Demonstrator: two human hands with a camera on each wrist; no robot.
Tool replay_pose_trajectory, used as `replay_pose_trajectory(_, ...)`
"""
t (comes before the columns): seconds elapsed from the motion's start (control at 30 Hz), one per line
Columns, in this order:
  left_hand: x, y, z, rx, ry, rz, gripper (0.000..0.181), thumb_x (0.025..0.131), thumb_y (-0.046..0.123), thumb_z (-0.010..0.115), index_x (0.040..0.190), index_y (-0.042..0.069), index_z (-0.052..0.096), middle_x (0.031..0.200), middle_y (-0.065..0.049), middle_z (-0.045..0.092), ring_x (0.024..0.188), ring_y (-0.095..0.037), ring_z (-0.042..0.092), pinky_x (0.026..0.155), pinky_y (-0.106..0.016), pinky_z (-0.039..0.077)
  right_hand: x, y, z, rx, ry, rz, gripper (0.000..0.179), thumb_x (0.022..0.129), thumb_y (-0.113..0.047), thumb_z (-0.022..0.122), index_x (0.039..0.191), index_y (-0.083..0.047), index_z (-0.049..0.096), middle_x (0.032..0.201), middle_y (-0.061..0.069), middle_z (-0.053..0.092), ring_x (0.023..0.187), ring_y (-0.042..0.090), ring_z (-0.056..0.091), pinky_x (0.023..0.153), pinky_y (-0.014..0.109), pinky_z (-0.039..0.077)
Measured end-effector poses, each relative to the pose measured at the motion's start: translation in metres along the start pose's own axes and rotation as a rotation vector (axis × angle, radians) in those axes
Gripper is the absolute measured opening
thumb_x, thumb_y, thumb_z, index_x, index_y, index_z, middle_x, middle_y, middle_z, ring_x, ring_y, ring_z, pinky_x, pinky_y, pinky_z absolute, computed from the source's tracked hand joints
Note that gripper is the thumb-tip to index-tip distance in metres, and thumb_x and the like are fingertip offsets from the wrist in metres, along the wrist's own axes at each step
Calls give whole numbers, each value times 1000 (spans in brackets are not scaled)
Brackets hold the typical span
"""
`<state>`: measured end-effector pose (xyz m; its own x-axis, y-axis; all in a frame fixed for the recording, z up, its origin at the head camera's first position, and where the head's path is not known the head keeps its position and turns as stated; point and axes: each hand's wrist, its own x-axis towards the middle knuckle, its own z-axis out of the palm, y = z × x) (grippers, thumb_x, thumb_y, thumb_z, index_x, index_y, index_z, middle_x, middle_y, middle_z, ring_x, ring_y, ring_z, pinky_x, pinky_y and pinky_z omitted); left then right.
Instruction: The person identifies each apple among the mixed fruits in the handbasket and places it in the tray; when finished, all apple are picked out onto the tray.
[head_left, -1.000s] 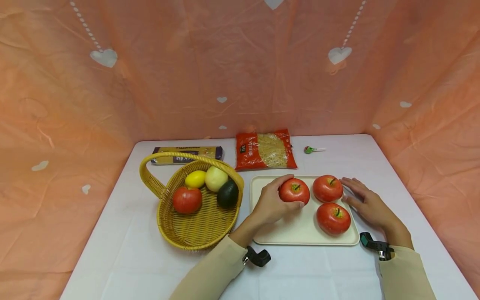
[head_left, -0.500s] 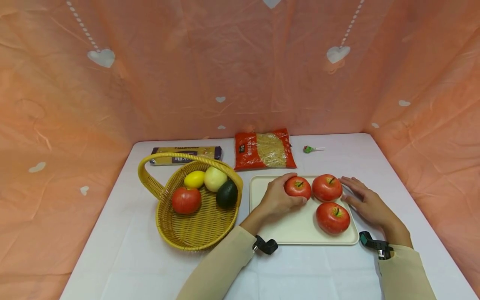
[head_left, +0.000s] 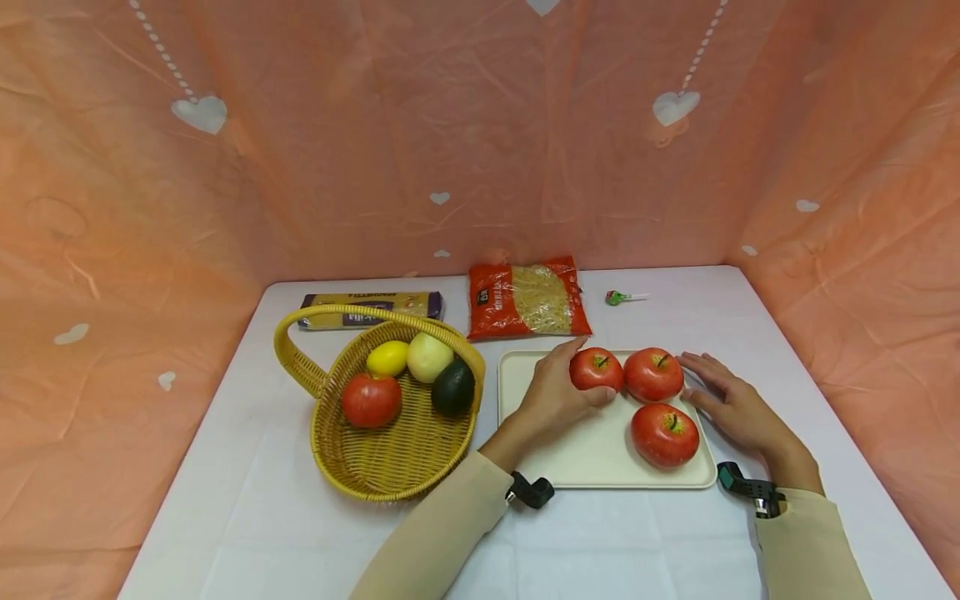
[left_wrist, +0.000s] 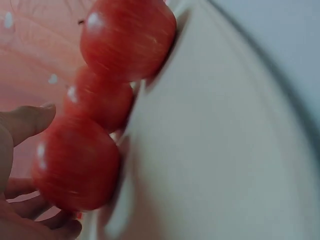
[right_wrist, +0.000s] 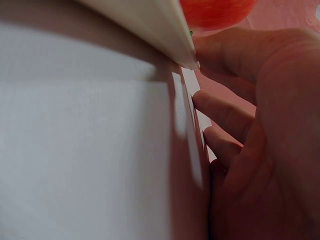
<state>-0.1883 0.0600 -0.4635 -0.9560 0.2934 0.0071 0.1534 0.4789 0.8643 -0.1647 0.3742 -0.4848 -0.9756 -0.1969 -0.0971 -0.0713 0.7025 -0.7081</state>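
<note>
Three red apples sit on a cream rectangular tray: a left apple, a back right apple and a front right apple. Around the left apple, my left hand has its thumb and fingers spread. The left wrist view shows that thumb apart from the apple, with the fingers beside its lower side. At the tray's right edge rests my right hand, fingers loosely extended. In the right wrist view its thumb and index finger lie against the tray's rim.
Left of the tray stands a yellow wicker basket with a tomato, a lemon, a pale round onion-like vegetable and an avocado. Behind lie a spaghetti pack, a red pasta bag and a lollipop.
My left hand has moved the left apple to the right, close beside the back right apple, and its fingers have since spread away from it. My right hand stays at the tray's edge.
</note>
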Motion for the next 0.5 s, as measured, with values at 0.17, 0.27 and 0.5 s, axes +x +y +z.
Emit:
replay_pose_trajectory(0.17,-20,10,-13,56,18,114,86,89,30,93,162,13,52,163,-6,58,150,-27,56,125,-42,46,0,1,-1,-8,5,6,64,110,-27,65,168,-10,44,176,29,30,166,55,10,122,87,14)
replay_pose_trajectory(0.27,-36,17,-23,45,-24,207,83,89,27,93,161,14,53,160,-5,61,149,-21,57,125,-38,46,0,1,-2,-5,2,13,65,110,-27,65,168,-10,43,176,29,29,166,55,9,121,88,13)
replay_pose_trajectory(0.5,-82,21,-59,-88,-186,237,84,89,21,92,163,13,52,164,-6,58,149,-21,58,123,-34,48,1,-1,0,-1,-5,-5,65,110,-25,65,168,-8,42,175,32,29,166,57,9,121,88,12)
